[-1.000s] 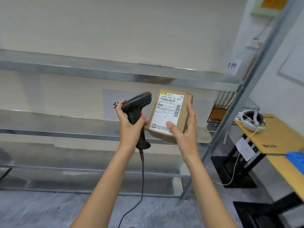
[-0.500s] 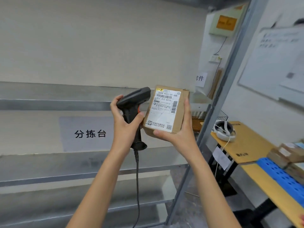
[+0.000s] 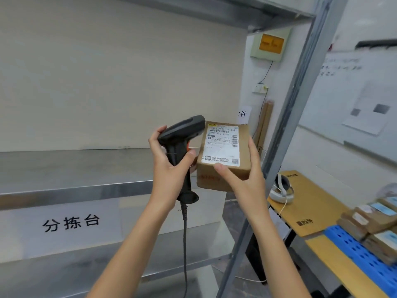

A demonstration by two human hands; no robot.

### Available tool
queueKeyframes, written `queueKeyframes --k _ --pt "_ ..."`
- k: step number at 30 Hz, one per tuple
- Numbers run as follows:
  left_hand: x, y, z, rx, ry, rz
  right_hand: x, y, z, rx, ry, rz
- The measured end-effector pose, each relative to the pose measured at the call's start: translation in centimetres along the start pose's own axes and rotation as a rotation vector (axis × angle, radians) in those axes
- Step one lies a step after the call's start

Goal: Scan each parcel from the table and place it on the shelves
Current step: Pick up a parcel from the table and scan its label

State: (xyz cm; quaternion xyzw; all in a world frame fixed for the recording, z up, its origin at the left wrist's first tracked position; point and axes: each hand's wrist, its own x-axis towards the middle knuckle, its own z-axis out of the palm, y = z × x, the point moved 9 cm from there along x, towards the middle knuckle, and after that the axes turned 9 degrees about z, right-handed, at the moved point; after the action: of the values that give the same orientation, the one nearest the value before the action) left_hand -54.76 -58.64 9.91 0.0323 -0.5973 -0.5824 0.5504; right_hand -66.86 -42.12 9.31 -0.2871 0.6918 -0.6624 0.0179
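Observation:
My right hand (image 3: pixel 245 179) grips a small brown cardboard parcel (image 3: pixel 223 147) from below and the right side, its white shipping label facing me. My left hand (image 3: pixel 169 166) is wrapped round the handle of a black corded barcode scanner (image 3: pixel 182 134), whose head points at the parcel's label from the left, almost touching it. Both are held up in front of the metal shelves (image 3: pixel 75 188), level with a bare shelf board. The scanner's cable hangs down between my forearms.
A slanted metal shelf post (image 3: pixel 285 130) stands just right of the parcel. Further right is a wooden table (image 3: pixel 318 207) with a white headset (image 3: pixel 281 188), a blue tray (image 3: pixel 365 257) and several more labelled parcels (image 3: pixel 373 220). A paper sign hangs under the shelf edge.
My view has swung up and to the right, bringing a higher shelf and the table's parcels into sight. Both hands keep the same hold on scanner and parcel.

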Motion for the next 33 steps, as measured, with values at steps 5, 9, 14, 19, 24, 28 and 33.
queueKeyframes --k 5,9,14,19,24,28,33 --pt "-0.3 -2.2 1.7 0.03 0.039 -0.028 1.1 2.3 -1.5 -0.005 0.128 0.022" --pt "-0.5 -3.3 3.2 -0.04 0.057 -0.087 0.6 0.7 -1.8 -0.259 0.324 -0.221" --pt "0.0 -3.6 5.0 -0.054 0.085 -0.107 1.0 -0.3 1.0 -0.54 0.222 -0.511" --pt "1.0 -4.5 6.4 -0.024 0.093 -0.133 4.3 1.7 1.2 -0.7 0.081 -0.39" --pt "1.1 -4.4 7.8 0.034 0.124 -0.116 6.4 2.6 1.0 -0.711 -0.001 -0.379" --pt "0.8 -4.1 8.9 0.099 0.12 -0.079 7.2 2.9 0.3 -0.66 -0.042 -0.389" --pt "1.0 -3.3 9.7 0.215 0.127 -0.018 7.5 3.1 0.1 -0.611 -0.054 -0.401"
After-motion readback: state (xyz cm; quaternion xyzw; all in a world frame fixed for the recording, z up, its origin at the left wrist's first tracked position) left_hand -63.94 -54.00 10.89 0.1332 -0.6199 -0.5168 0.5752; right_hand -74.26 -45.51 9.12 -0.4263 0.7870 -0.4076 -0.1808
